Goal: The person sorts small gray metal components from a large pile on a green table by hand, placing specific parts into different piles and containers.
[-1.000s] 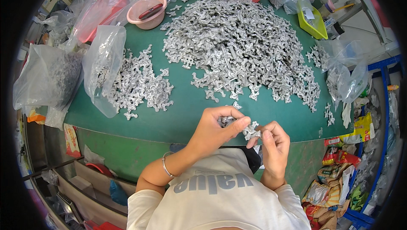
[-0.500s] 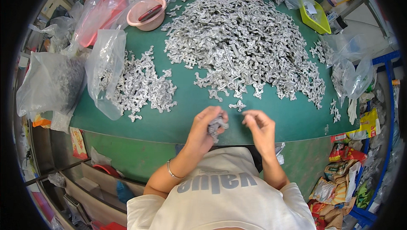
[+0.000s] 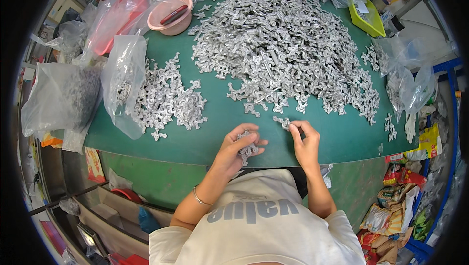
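while the left hand [image 3: 239, 149] clamps a small stack of metal castings [image 3: 247, 151], the right hand [image 3: 305, 144] fingers pinch one stiff, light, jagged casting [image 3: 282, 121] by its edge on the table [image 3: 220, 118].

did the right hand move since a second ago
Yes. The right hand has gone forward from the table's near edge to a small metal piece below the big pile.

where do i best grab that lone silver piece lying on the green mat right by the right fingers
Pinch the small metal piece from above across its narrow middle: it lies flat on the green table, apart from the big pile, with bare mat on both sides. The right hand is already at its near end.
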Motion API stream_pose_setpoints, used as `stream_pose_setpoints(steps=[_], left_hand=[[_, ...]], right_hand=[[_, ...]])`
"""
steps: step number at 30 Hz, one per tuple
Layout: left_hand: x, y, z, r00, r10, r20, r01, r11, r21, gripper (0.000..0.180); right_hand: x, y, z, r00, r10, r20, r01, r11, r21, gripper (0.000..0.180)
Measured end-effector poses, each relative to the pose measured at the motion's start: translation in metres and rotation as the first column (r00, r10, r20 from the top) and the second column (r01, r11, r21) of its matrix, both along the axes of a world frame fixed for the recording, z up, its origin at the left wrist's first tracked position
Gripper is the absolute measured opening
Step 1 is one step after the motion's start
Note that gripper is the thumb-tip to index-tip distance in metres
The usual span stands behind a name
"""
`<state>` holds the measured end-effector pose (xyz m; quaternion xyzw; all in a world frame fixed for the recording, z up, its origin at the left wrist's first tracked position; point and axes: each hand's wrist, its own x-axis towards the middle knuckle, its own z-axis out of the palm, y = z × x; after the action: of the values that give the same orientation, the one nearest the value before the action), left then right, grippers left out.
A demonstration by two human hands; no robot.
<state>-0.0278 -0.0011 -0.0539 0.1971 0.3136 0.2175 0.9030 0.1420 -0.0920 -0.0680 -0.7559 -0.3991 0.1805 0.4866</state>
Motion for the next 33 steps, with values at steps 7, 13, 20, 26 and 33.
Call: stream_pose_setpoints(steps=[7, 13, 20, 26, 33], left_hand=[[0.008, -0.007, 0.014, 0.999, -0.039, -0.022, 0.044, 0.931, 0.361, 0.027], [0.007, -0.009, 0.036, 0.992, -0.007, -0.129, 0.074, 0.85, 0.522, 0.019], [0.001, -0.011, 0.052, 0.988, -0.045, -0.146, 0.136, 0.699, 0.702, 0.019], [-0.001, -0.014, 0.064, 0.987, -0.121, -0.109, 0.161, 0.634, 0.757, 0.019], [0.0, -0.018, 0.069, 0.983, -0.163, -0.085, 0.167, 0.598, 0.784, 0.019]], right_hand=[[-0.011, -0.013, 0.044, 0.774, 0.146, -0.616, -0.1, 0.989, 0.11, 0.014], [-0.016, -0.017, 0.059, 0.753, 0.237, -0.613, -0.13, 0.968, 0.214, 0.013], [-0.019, -0.018, 0.065, 0.858, 0.262, -0.441, -0.133, 0.944, 0.302, 0.014], [-0.018, -0.018, 0.07, 0.866, 0.328, -0.379, -0.19, 0.914, 0.358, 0.018], [-0.019, -0.017, 0.073, 0.878, 0.374, -0.298, -0.224, 0.872, 0.435, 0.02]])
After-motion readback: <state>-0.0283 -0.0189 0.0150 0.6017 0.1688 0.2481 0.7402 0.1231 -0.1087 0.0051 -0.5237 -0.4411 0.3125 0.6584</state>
